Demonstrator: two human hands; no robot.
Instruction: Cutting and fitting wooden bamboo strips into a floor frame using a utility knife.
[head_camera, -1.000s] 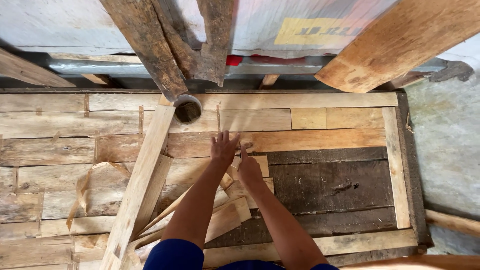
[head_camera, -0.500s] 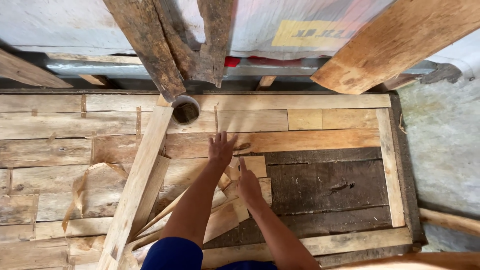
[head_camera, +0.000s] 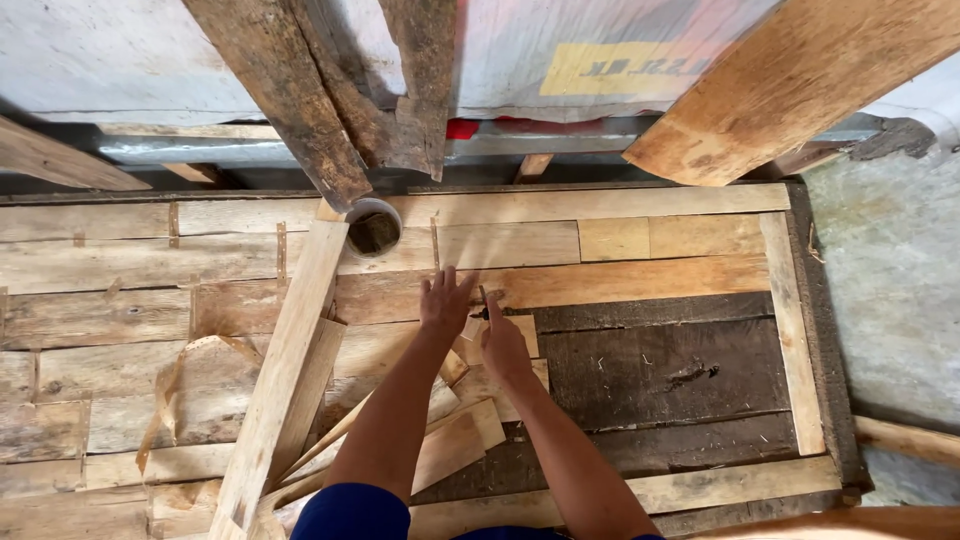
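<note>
My left hand (head_camera: 447, 300) lies flat, fingers spread, on a pale plank (head_camera: 620, 282) of a flat wooden panel. Just right of it my right hand (head_camera: 503, 345) is closed around a small thin dark object (head_camera: 482, 303) whose tip rests on the same plank; what the object is cannot be told. Both forearms reach out over several loose wood offcuts (head_camera: 462, 440) that lie on the panel. A wide dark board (head_camera: 660, 365) fills the panel right of my right hand.
A long loose plank (head_camera: 285, 370) lies diagonally at the left, its far end beside a small round can (head_camera: 373, 228). A curled wood strip (head_camera: 175, 375) lies farther left. Rough boards (head_camera: 290, 90) and a broad pale plank (head_camera: 790, 80) lean overhead. Concrete floor (head_camera: 890, 300) borders the right.
Both hands stay almost where they were on the plank. My right hand has drawn back slightly toward me, and the view has shifted a little.
</note>
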